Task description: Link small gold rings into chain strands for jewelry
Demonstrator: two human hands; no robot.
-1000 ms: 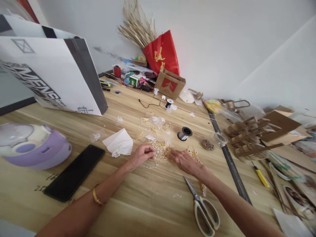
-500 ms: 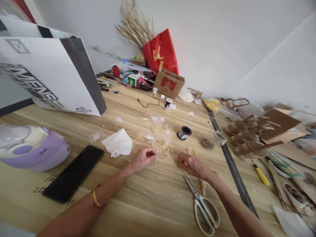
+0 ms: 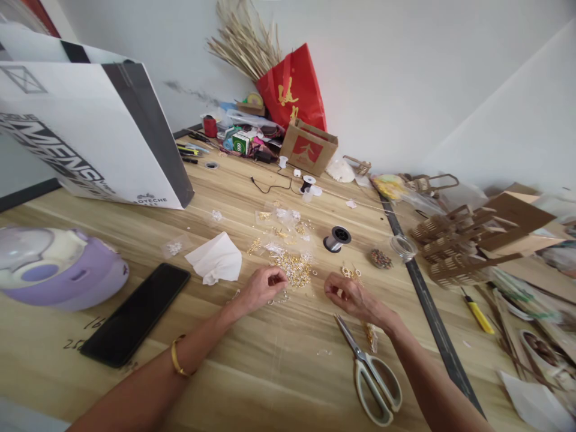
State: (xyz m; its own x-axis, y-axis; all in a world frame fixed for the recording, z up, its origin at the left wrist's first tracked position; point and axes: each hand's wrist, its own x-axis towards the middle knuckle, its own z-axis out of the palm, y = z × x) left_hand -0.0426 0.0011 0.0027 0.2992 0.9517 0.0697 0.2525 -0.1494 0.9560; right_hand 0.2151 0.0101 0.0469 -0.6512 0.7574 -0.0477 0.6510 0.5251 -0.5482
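While bags [image 3: 183, 242] hold small pieces [image 3: 173, 247], whether either hand's [image 3: 263, 284] [image 3: 348, 295] grip holds any is unclear.

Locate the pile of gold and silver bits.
In the head view, the pile lies on the table near the centre, close to the left hand, with the wire spool farther off to the right.

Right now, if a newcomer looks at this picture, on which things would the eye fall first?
Probably on the bright red bag at the back of the table, and the large white bag at far left. Nearer, small gold and silver pieces glitter beside the left hand, while scissors lie on the camera's side of the right hand.
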